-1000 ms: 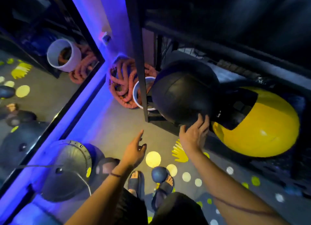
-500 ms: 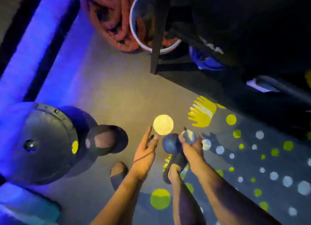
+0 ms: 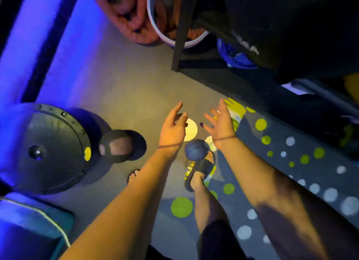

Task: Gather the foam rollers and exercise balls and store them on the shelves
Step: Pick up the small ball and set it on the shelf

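Observation:
A small dark blue ball sits on the floor just ahead of my sandalled right foot. My left hand and my right hand hover above it, both with fingers spread and holding nothing. A black medicine ball lies on the floor to the left, beside a large black half-dome balance trainer. The black shelf frame stands at the top, its lower space dark.
A coil of red rope and a white bucket lie by the shelf leg. Something blue sits under the shelf. A blue mat lies at the lower left. The floor carries green and white dots.
The view dropped from the shelf, where my right hand touched a black ball, to the floor. Half a second ago my right hand was at the small blue ball; now both hands are off it.

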{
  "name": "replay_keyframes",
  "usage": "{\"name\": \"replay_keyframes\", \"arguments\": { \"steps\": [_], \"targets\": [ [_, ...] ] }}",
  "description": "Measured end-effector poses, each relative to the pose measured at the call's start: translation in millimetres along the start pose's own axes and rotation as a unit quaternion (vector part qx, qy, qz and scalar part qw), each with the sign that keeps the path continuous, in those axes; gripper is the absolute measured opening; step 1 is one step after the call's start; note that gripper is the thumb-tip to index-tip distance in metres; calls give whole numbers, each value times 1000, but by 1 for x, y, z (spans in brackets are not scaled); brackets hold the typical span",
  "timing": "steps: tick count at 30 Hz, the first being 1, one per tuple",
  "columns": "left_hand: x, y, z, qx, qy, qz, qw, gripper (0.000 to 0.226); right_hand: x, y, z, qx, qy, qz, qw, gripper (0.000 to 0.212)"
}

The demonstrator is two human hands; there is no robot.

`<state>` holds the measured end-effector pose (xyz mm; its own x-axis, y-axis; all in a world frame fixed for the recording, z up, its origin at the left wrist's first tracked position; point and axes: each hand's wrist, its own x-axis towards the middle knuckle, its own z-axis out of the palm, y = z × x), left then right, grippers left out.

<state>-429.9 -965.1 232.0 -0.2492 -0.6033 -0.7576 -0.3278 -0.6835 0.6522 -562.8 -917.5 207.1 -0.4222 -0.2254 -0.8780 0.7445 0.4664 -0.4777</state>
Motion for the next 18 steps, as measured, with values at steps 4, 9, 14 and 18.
{"name": "replay_keyframes", "arguments": {
  "steps": [4,9,14,18],
  "targets": [
    [42,-86,-16,114,5,-24,993,36,87,93,-19,-478,46,-70,875,55],
    [107,-246,-21,13,44,-129,991,32,206,244,-74,-739,-15,14,673,111],
    [120,-332,-23,-9,39,-185,982,32,235,308,-98,-791,35,-120,599,125],
    [72,-296,-25,21,19,-191,981,34,176,259,-79,-792,0,-114,600,120]
  ]
}}
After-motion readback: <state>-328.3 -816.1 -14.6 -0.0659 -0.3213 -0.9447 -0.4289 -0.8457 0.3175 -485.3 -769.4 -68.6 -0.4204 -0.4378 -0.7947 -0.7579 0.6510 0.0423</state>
